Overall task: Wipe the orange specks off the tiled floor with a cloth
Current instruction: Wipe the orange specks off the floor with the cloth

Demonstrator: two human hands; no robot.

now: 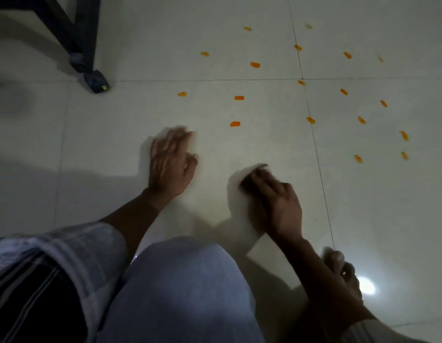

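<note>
Head view: two bare hands low over a pale tiled floor (239, 149) scattered with orange specks (235, 124).

Left hand (171, 162) lies with fingers spread and relaxed, blurred at the tips, holding nothing, near the closest speck. Right hand (276, 201) rests with fingers stretched forward on a dark shape that may be the cloth (247, 181); blur and shadow hide whether the fingers curl round it. Most specks lie ahead and to the right, on both sides of a tile seam, well apart from both hands. A dark furniture leg (88, 45) stands at upper left. A knee in light trousers (180, 280) fills the bottom, with a bare foot (343, 271) at lower right.
</note>
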